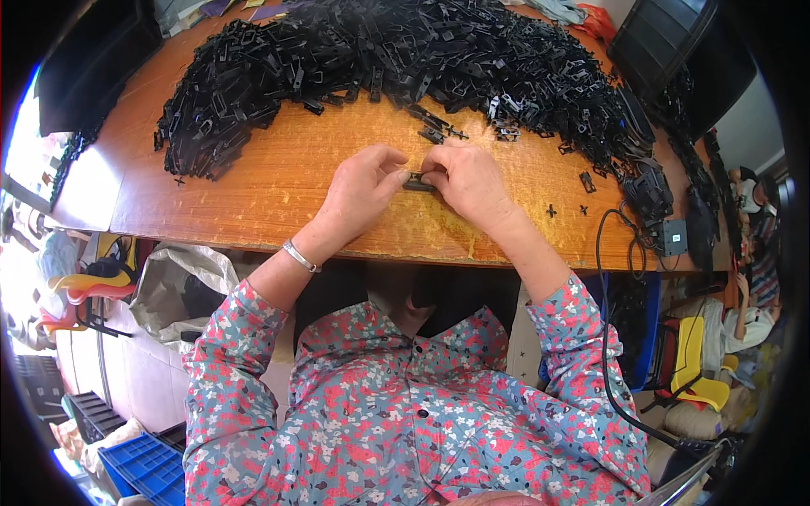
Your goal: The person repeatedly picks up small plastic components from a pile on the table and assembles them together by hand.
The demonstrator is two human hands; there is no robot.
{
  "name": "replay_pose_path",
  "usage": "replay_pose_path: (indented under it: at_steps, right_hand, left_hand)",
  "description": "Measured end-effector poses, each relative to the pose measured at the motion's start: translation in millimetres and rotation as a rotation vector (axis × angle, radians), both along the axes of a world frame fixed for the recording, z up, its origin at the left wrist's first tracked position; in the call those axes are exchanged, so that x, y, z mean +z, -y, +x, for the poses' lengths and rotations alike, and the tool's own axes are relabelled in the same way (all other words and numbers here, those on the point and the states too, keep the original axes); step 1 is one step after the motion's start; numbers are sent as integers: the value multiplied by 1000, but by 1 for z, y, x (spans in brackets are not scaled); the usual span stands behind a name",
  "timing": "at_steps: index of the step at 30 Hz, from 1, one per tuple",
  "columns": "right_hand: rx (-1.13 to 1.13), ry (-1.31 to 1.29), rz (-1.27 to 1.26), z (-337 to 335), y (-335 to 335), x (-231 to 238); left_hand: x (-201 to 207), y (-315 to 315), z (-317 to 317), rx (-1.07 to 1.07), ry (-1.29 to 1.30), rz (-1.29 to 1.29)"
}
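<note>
Both my hands meet at the middle of the wooden table, close to its front edge. Between them is a small black plastic part [418, 183], narrow and oblong, resting on or just above the wood. My left hand [364, 187] pinches its left end with thumb and forefinger. At the other end, the thumb and fingers of my right hand [469, 185] close on the same part. Fingers cover much of it, so its details are hidden. Just beyond my right hand lie a few loose black plastic pieces [433, 133], one of them a small cross [456, 132].
A large heap of black plastic parts [380, 55] arcs across the back of the wooden table [253, 207]. At right are a black cable [601, 253], a small grey box [672, 239] and stray crosses [551, 211]. An open sack [181, 291] stands below left; a yellow chair [693, 367] stands right.
</note>
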State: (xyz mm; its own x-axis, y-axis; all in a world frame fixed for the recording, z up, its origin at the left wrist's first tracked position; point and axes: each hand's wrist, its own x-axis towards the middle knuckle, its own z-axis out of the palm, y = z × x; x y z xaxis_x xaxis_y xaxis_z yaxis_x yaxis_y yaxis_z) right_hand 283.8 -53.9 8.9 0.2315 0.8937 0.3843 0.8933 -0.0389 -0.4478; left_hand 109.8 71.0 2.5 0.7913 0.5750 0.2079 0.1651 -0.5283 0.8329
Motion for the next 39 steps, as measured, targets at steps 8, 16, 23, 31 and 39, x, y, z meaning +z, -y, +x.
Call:
replay_pose_path:
  at_steps: [8,16,23,31,39]
  right_hand:
    - [-20,162,-6,-4,1,-1]
    - [35,-646,-5,-19,39,5]
    - [194,-1421,-209,4,54,-4]
    - [312,-1795,-98,17,71,-22]
    - [376,-1877,0,16,73,-25]
  left_hand:
    - [-1,-1,1,-33,-2,96]
    - [15,-1,2,-198,-115,-407]
    - [37,8,12,-366,-34,-138]
    - [46,-14,48,-386,-25,-213]
    - [14,-10,96,-262,-80,843]
